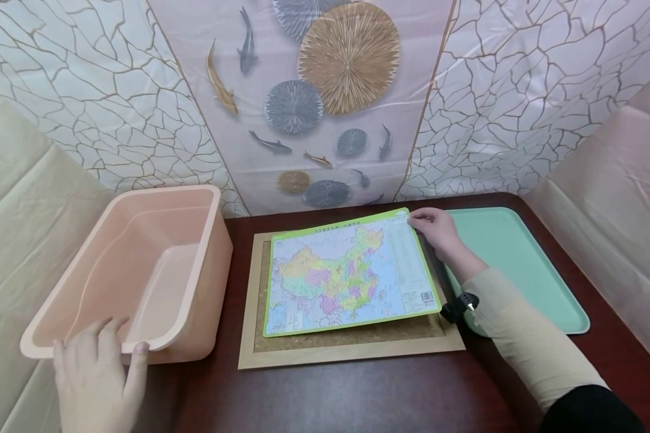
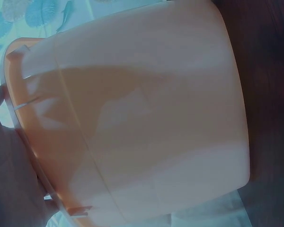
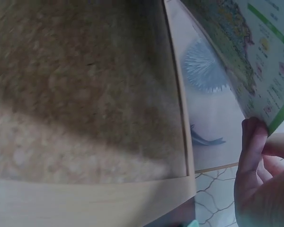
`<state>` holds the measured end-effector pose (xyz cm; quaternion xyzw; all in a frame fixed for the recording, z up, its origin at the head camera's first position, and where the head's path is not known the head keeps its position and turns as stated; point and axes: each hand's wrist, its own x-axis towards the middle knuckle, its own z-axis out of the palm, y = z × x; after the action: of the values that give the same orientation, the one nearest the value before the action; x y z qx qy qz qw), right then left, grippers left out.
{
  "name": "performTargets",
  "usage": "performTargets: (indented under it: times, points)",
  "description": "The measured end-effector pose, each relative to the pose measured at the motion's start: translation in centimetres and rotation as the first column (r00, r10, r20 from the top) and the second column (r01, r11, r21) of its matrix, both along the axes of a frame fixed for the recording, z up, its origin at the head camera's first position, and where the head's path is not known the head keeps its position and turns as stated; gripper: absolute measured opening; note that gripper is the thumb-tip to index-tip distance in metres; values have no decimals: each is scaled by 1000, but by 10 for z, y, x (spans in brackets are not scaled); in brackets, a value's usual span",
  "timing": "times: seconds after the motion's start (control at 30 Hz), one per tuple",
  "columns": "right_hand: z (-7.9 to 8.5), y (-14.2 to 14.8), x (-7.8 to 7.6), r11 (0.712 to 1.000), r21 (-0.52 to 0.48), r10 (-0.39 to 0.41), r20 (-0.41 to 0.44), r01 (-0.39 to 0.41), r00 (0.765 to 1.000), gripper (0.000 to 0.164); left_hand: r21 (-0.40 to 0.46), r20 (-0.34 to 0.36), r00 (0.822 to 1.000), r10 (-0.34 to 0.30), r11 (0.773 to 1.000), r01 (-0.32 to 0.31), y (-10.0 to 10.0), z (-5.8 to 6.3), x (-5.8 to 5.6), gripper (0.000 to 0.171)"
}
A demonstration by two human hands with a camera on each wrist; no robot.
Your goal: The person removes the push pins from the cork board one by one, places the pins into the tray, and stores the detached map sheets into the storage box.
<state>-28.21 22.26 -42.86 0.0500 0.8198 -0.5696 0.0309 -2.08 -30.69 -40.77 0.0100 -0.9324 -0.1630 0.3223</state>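
Note:
A green-edged map sheet (image 1: 336, 270) lies at a slant above a wood-framed cork board (image 1: 352, 355), its upper right part lifted off the board. My right hand (image 1: 436, 231) pinches the sheet's upper right corner between thumb and fingers. In the right wrist view, the printed underside of the map sheet (image 3: 270, 61) shows above the bare cork (image 3: 75, 85). On the left, my left hand (image 1: 94, 367) rests on the near rim of a pink plastic tub (image 1: 206, 276), fingers reaching over the edge. The left wrist view shows the tub's outer wall (image 2: 156, 118).
A mint-green tray (image 1: 525, 264) lies right of the board, partly behind my right forearm. All stand on a dark brown table (image 1: 325, 397). Patterned cloth (image 1: 325, 150) hangs behind, with pale cloth (image 1: 617, 198) at the right side.

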Motion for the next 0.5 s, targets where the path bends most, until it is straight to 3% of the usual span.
performTargets:
  times: [0.23,0.5]
  points:
    - [12,4,-2,996,-92,-12,-10,11,1000,38,2,9,1000,2,1000,-2,1,0,0,61]
    - [33,7,-2,994,-112,12,-27,-15,1000,42,14,7,1000,3,1000,-3,1,0,0,61]
